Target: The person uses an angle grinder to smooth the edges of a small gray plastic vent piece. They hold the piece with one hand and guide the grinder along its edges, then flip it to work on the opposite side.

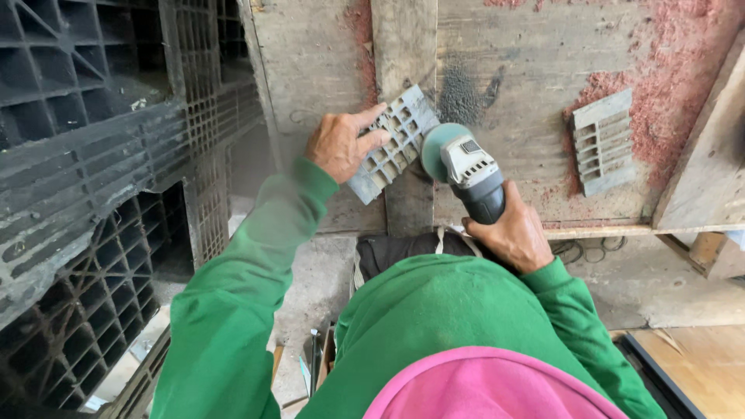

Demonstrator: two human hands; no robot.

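A grey plastic grid piece (392, 143) is lying tilted on the wooden workbench (528, 147), near the bench's front edge and over an upright plank that runs across its middle. The left hand (339, 145) is pressing down on the piece's left end, fingers spread flat over the ribs rather than wrapped round it, pinning it to the wood. The right hand (514, 235) is closed round the dark body of an angle grinder (466, 167), whose disc is touching the piece's right edge, so by my judgement the step in hand is grinding or trimming that edge. Going on with the cut calls for firm downward pressure from the pinning hand, with its fingertips kept clear of the disc, which is sitting just beside them. Farther right, a second grey grid piece (603, 141) is resting well apart amid reddish sawdust (660, 85) towards the bench's right edge. Black plastic pallets (93, 194) are standing stacked off the bench's left side.
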